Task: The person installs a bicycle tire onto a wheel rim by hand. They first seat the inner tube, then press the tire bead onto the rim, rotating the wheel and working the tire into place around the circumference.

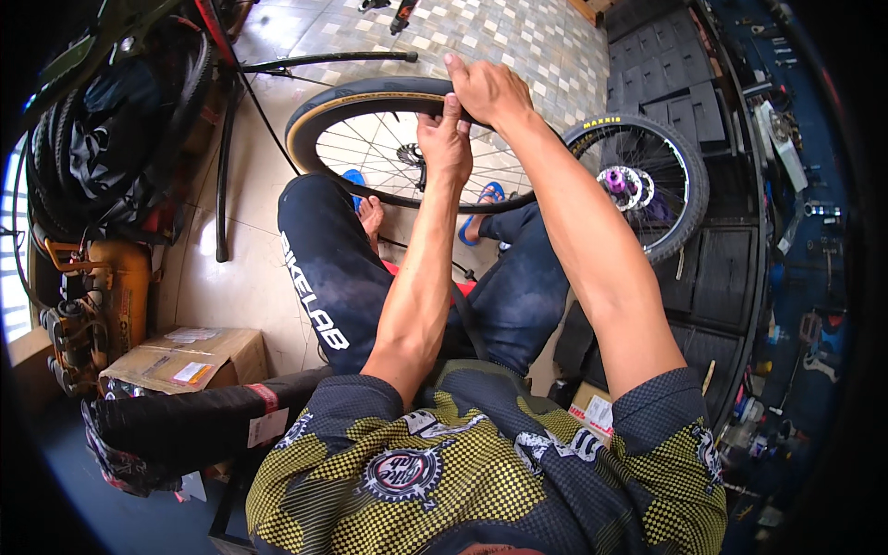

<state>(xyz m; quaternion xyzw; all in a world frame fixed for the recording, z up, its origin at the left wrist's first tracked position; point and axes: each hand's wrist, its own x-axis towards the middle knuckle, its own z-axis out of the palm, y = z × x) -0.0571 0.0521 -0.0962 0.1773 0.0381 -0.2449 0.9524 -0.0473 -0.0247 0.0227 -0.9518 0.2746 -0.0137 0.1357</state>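
A bicycle wheel with a black rim, thin spokes and a dark hub is held tilted in front of my knees. Around it runs a black tire with a tan sidewall. My right hand is closed over the tire at the wheel's upper right, its thumb pointing up and left. Just below it, my left hand grips the tire and rim from the inner side, thumb up against the tire. The hands cover the stretch of tire between them, so how it sits on the rim there is hidden.
A second wheel with a knobby tire and purple hub leans at right against black drawers. Black stand legs rise at left. Near an orange compressor sit a cardboard box and a black wrapped roll. Tools line the right wall.
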